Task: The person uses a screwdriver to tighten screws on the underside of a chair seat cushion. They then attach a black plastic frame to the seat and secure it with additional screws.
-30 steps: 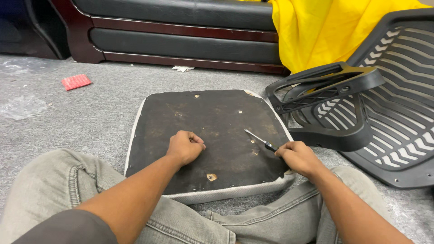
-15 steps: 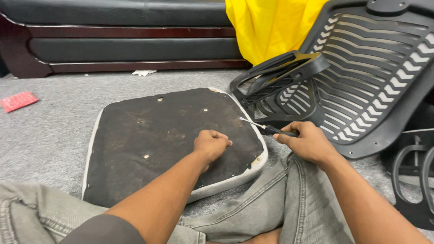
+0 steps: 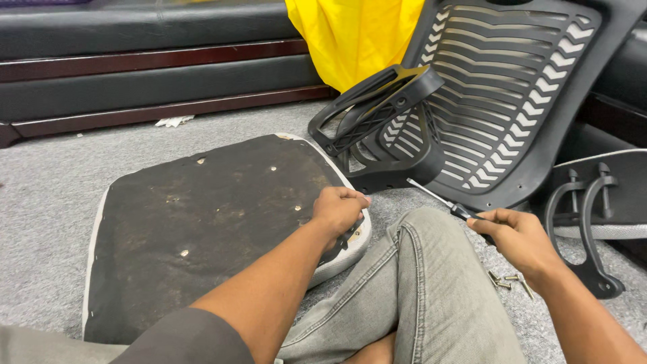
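Grey carpet (image 3: pixel 54 195) covers the floor; a dark sofa base (image 3: pixel 135 81) with a reddish wooden trim runs along the back, and a yellow cloth (image 3: pixel 350 40) hangs beside it.

Seat cushion (image 3: pixel 202 222): lies underside up on the carpet, dark fabric with pale spots, its near right edge against the person's grey-trousered knee (image 3: pixel 418 269).

Left hand (image 3: pixel 339 210): closed in a fist, resting on the right edge of the seat cushion. What it grips, if anything, cannot be told.

Right hand (image 3: pixel 515 236): closed around the handle of a screwdriver (image 3: pixel 438 200), held above the knee. The metal shaft points up and left, toward the black armrest frame (image 3: pixel 381 125).

Black slotted chair back (image 3: pixel 512 101): leans upright behind the armrest frame.

Loose screws (image 3: pixel 507 281): lie in a small cluster on the carpet just below the right hand.

Second pair of curved black armrest parts (image 3: pixel 593 222): stands at the far right.
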